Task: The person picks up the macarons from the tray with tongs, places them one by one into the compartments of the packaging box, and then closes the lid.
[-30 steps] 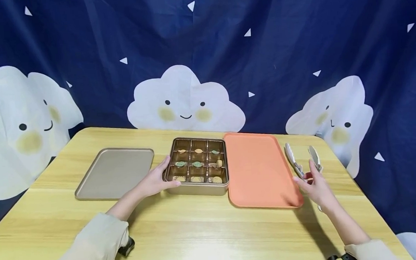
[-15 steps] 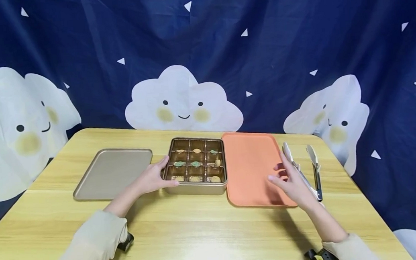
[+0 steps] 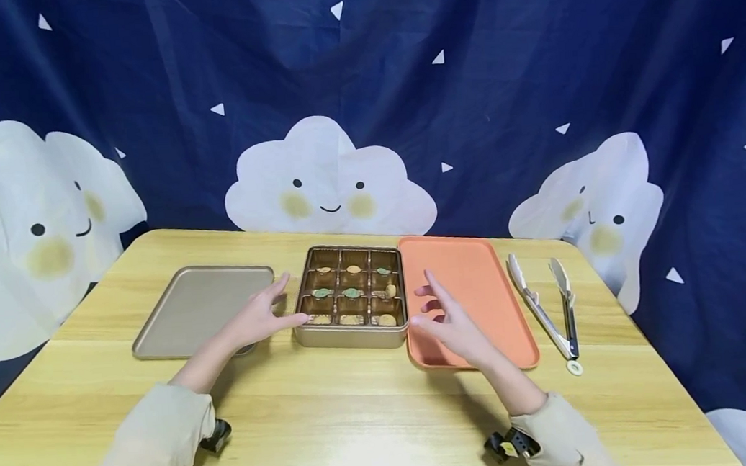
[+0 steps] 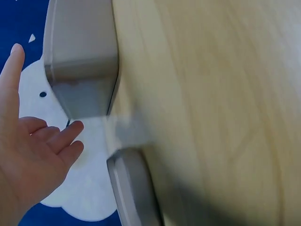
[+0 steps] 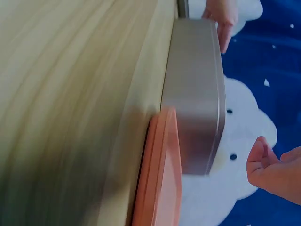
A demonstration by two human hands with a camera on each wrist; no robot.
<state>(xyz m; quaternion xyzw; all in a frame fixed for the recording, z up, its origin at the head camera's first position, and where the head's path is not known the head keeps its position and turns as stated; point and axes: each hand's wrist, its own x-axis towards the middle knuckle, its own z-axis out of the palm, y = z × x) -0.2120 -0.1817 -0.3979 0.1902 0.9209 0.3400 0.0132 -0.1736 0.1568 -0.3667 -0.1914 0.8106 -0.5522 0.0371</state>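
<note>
A bronze-coloured square baking tin (image 3: 354, 337) holds a brown insert (image 3: 351, 306) divided into compartments. Several small beige and green pieces, perhaps cookies, show in it. My left hand (image 3: 252, 321) is at the tin's left side, fingers spread, its thumb tip near the front left corner; in the left wrist view the hand (image 4: 37, 160) appears apart from the tin's wall (image 4: 84, 42). Over the orange tray (image 3: 477, 283) hovers my right hand (image 3: 454, 332), relaxed and holding nothing, thumb close to the tin's right side. The right wrist view shows the same hand (image 5: 275, 172) beyond the tin (image 5: 195, 89).
Metal tongs (image 3: 554, 330) lie spread on the table right of the orange tray. A flat bronze tray or lid (image 3: 200, 314) lies left of the tin. The wooden table (image 3: 308, 418) ends at a blue curtain (image 3: 361, 60) with cloud prints.
My right hand has let go of the tongs, leaving them on the table, and moved left across the orange tray toward the tin. My left hand has drawn slightly left off the tin's side.
</note>
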